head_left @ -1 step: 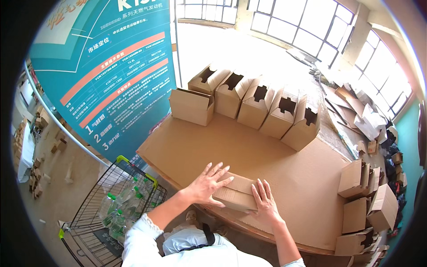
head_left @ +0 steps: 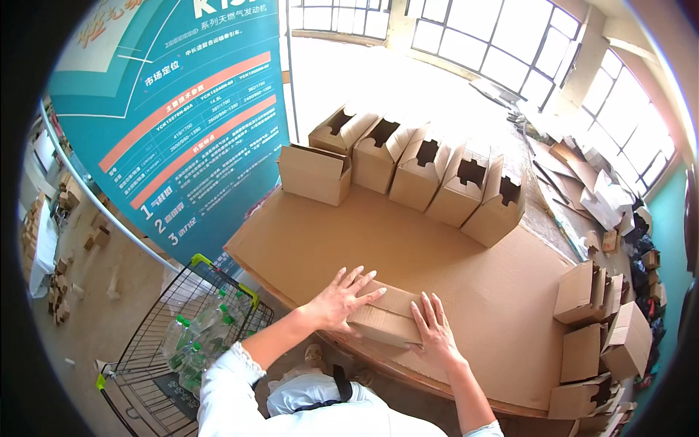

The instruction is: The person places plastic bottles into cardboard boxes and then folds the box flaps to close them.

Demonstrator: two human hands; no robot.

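A closed brown cardboard box (head_left: 386, 322) lies flat near the front edge of a table topped with cardboard sheet (head_left: 342, 255). My left hand (head_left: 338, 300) cups the box's left end, fingers spread over its top and thumb down by the near side. At the right end, my right hand (head_left: 435, 329) presses against the box with its fingers pointing away from me. Between them the two hands hold the box. Its underside is hidden.
Several open-topped cardboard boxes (head_left: 453, 186) stand in a row at the table's far side. More boxes (head_left: 581, 353) crowd its right edge. To the left are a wire cart (head_left: 138, 357) with green-capped plastic bottles (head_left: 196, 342) and a tall teal banner (head_left: 189, 146).
Almost nothing differs. My left thumb has shifted slightly to the left along the near side of the cardboard box.
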